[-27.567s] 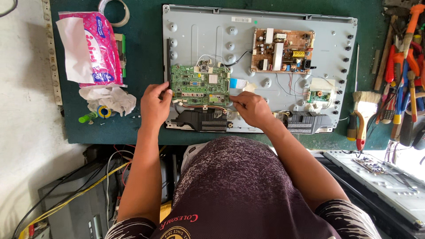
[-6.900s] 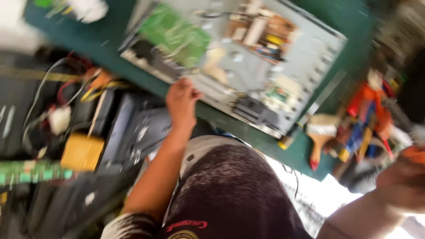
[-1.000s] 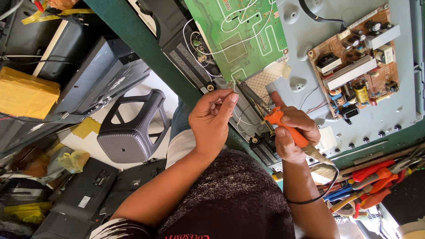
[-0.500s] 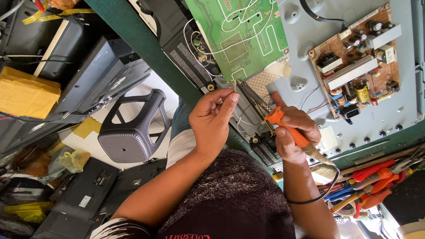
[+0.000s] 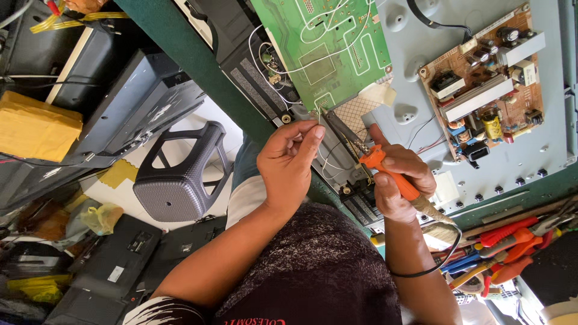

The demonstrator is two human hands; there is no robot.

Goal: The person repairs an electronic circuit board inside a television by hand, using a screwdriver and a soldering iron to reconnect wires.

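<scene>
- The soldering iron (image 5: 397, 180) with its orange grip sits clamped in the right hand (image 5: 400, 183); its metal tip points up and away from that hand toward the lower corner of the green circuit board (image 5: 325, 48), just past the fingertips of the left hand (image 5: 289, 162).
- The left hand has thumb and fingers pinched together on something thin — probably a fine white wire (image 5: 328, 159) or solder strand, though it is too small to tell for sure — held right beside the iron's tip.
- Judging by this, the joint is being worked now: the tip is at the board's edge, and the thin white wires looping over the green circuit board look already laid in place. Whether the joint itself is finished cannot be seen.
- Beyond the right hand, the brown power board (image 5: 487, 78) is mounted on the grey metal back panel (image 5: 415, 36), which lies on the green tabletop (image 5: 198, 66).
- Containers — none show clearly; below the right wrist, red and orange-handled tools (image 5: 506, 241) lie loose in a heap, not in a box.
- Under the left forearm, a grey plastic stool (image 5: 177, 180) stands on the floor.
</scene>
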